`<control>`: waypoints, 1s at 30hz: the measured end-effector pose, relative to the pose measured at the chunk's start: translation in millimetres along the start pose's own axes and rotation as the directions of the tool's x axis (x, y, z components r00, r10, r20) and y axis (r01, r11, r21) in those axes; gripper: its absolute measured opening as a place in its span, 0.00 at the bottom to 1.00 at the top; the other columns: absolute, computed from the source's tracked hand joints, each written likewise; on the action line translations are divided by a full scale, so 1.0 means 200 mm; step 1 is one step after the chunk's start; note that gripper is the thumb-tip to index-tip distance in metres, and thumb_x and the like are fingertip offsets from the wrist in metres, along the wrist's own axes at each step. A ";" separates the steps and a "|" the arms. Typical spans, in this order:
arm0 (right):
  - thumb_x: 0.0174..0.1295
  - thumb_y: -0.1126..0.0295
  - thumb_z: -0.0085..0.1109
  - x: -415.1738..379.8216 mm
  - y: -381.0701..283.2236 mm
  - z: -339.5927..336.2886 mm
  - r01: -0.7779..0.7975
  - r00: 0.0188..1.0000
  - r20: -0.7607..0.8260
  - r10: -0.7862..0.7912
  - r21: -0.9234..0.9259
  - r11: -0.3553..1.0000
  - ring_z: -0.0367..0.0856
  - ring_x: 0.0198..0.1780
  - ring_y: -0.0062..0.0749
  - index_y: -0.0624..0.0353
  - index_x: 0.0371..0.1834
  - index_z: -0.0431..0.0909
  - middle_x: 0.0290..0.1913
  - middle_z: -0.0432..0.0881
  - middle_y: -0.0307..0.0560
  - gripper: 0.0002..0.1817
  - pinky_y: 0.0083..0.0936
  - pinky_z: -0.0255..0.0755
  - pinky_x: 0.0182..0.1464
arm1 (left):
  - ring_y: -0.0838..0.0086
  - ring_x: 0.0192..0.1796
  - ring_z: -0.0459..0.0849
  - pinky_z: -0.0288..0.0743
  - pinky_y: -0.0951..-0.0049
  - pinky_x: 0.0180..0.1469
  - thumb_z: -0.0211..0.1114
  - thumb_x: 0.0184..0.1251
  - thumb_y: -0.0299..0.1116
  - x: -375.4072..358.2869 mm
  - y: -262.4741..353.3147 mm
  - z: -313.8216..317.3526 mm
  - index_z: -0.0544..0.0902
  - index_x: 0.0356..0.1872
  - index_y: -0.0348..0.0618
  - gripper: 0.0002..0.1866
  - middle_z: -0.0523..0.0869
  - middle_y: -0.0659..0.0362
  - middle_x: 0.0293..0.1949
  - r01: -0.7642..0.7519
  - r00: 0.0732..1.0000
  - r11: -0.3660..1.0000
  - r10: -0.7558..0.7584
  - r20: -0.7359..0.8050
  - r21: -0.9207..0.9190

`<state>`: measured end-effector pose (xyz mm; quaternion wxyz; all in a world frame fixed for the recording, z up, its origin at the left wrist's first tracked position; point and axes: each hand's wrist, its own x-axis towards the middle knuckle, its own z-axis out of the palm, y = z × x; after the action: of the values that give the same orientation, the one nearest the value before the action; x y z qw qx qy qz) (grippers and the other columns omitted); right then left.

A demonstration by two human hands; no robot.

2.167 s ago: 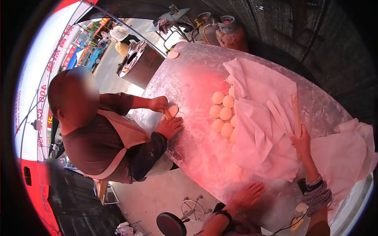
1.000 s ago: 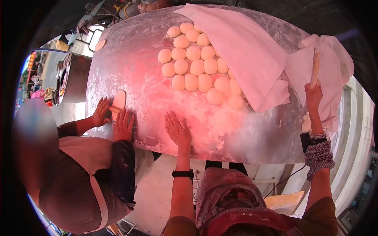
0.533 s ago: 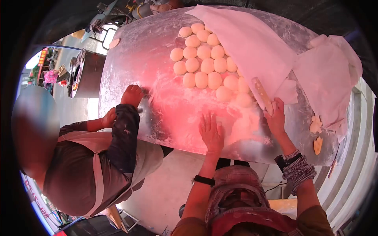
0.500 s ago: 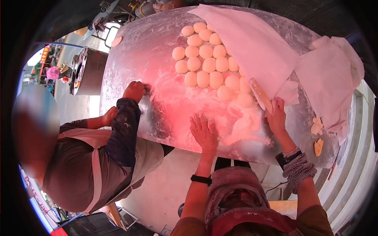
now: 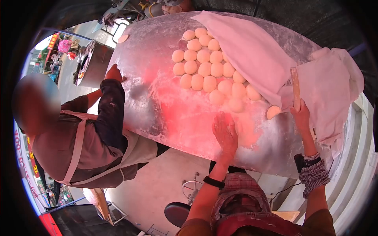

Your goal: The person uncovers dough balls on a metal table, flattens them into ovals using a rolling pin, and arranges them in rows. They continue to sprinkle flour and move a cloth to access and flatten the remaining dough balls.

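The person's right hand [image 5: 301,114] is clamped around the near end of a stick [image 5: 295,88], whose far end shows where 2 cloths meet. The left hand [image 5: 225,133] holds nothing, fingers extended, over the floury table [image 5: 138,112]; whether the palm touches is hard to tell. A dough piece [image 5: 273,112] lies between the hands, just beside the stick. The balls [image 5: 204,69] sit in rows beyond the left hand; the left cloth [image 5: 252,55] hides the right side of the group. The right cloth [image 5: 332,86] is bunched along the table's right end. At the left, a co-worker [image 5: 78,145] leans in, a hand near the table's edge, with a drum [image 5: 96,65] beyond. A stool [image 5: 177,214] stands below.
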<state>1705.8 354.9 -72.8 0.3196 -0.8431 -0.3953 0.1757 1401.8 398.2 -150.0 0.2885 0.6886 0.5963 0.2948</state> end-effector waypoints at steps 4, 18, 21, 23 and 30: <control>0.55 0.69 0.67 -0.31 0.00 0.02 -0.168 0.974 0.174 0.147 0.113 0.979 0.75 0.31 0.25 0.62 0.39 0.74 0.28 0.77 0.41 0.14 0.26 0.72 0.37 | 0.47 0.78 0.56 0.51 0.49 0.75 0.54 0.76 0.41 0.58 -0.34 -0.24 0.66 0.72 0.39 0.28 0.64 0.44 0.74 0.028 0.951 0.986 0.024 -0.307 0.165; 0.58 0.72 0.65 -0.80 -0.28 0.21 -0.397 0.917 0.094 0.388 0.301 0.867 0.76 0.31 0.18 0.62 0.41 0.77 0.32 0.82 0.41 0.10 0.19 0.73 0.37 | 0.56 0.53 0.81 0.73 0.60 0.61 0.70 0.63 0.32 0.69 -0.68 -0.60 0.78 0.61 0.40 0.25 0.83 0.50 0.52 -0.250 0.894 0.931 0.327 -0.305 0.267; 0.58 0.72 0.65 -0.84 -0.38 0.37 -0.408 0.912 0.115 0.393 0.324 0.853 0.77 0.32 0.19 0.62 0.40 0.77 0.32 0.83 0.41 0.10 0.20 0.74 0.37 | 0.53 0.60 0.79 0.73 0.57 0.63 0.68 0.64 0.30 0.61 -0.73 -0.46 0.79 0.62 0.41 0.24 0.81 0.48 0.58 -0.463 0.881 0.843 0.471 0.041 0.274; 0.58 0.72 0.66 -0.90 -0.46 0.45 -0.393 0.919 0.163 0.358 0.326 0.860 0.78 0.32 0.18 0.62 0.38 0.77 0.32 0.84 0.42 0.10 0.22 0.74 0.37 | 0.53 0.63 0.78 0.73 0.58 0.63 0.66 0.66 0.30 0.53 -0.72 -0.50 0.78 0.63 0.42 0.23 0.79 0.46 0.61 -0.419 0.896 0.901 0.389 0.213 0.115; 0.57 0.66 0.68 -1.13 -0.73 0.84 -0.347 0.883 0.419 0.211 0.281 0.895 0.81 0.31 0.43 0.63 0.41 0.74 0.31 0.82 0.55 0.16 0.34 0.75 0.39 | 0.52 0.64 0.75 0.67 0.54 0.64 0.67 0.67 0.39 0.58 -0.78 -0.71 0.80 0.62 0.43 0.23 0.76 0.48 0.65 -0.538 0.841 0.794 0.479 0.253 0.283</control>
<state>1391.8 317.4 -87.7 0.3522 -0.7718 -0.2843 0.4467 1207.5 538.2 -166.1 0.1230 0.8854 0.4040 0.1940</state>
